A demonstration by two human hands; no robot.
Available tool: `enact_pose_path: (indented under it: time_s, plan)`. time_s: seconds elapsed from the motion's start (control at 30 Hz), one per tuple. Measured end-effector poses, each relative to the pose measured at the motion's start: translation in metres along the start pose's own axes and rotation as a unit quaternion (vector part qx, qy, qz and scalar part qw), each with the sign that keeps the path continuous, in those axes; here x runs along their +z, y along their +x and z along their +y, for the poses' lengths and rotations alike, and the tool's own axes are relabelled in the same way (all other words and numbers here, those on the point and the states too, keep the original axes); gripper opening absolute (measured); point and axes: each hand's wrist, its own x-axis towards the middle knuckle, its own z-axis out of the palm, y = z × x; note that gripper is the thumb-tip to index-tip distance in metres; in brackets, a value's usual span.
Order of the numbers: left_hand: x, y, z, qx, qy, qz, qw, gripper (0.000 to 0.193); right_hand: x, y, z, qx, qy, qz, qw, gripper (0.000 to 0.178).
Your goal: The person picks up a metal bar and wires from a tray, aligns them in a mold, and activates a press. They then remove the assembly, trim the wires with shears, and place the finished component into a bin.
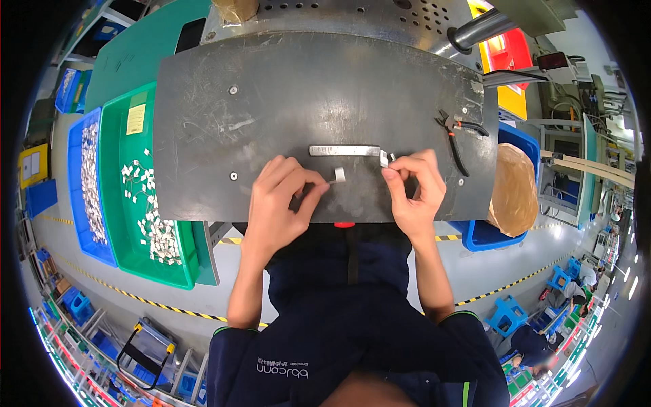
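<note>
Over the near part of the dark grey metal work plate (285, 88), both my hands are closed in a pinch. Between thumb and forefinger my left hand (278, 203) holds a small white tag-like piece (340, 175) by a thin stem. My right hand (418, 193) pinches another small white piece (384, 159), close to the right end of a short metal bar (344, 150). That bar lies flat on the plate, just beyond my fingertips. Whether a wire joins the two white pieces cannot be made out. To the right rest cutting pliers (456, 146) with black and orange handles, their jaws pointing away.
At left stand a green bin (119, 224) with white pieces on thin wires and a blue bin (76, 183) of similar pieces. A blue bin (478, 237) lined with brown paper (513, 190) is at right. A metal post (478, 32) rises at the far right.
</note>
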Motion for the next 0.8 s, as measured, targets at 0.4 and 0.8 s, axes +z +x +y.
enact_pose_path:
  time_s: [0.4, 0.8]
  plan:
    - [0.002, -0.007, 0.033, -0.24, -0.503, 0.01, 0.83, 0.014, -0.016, 0.016, -0.037, 0.326, 0.59, -0.041, 0.738, 0.014]
    - [0.011, -0.005, 0.036, -0.27, -0.555, -0.059, 0.784, 0.023, -0.018, 0.012, -0.037, 0.303, 0.615, -0.085, 0.723, 0.011]
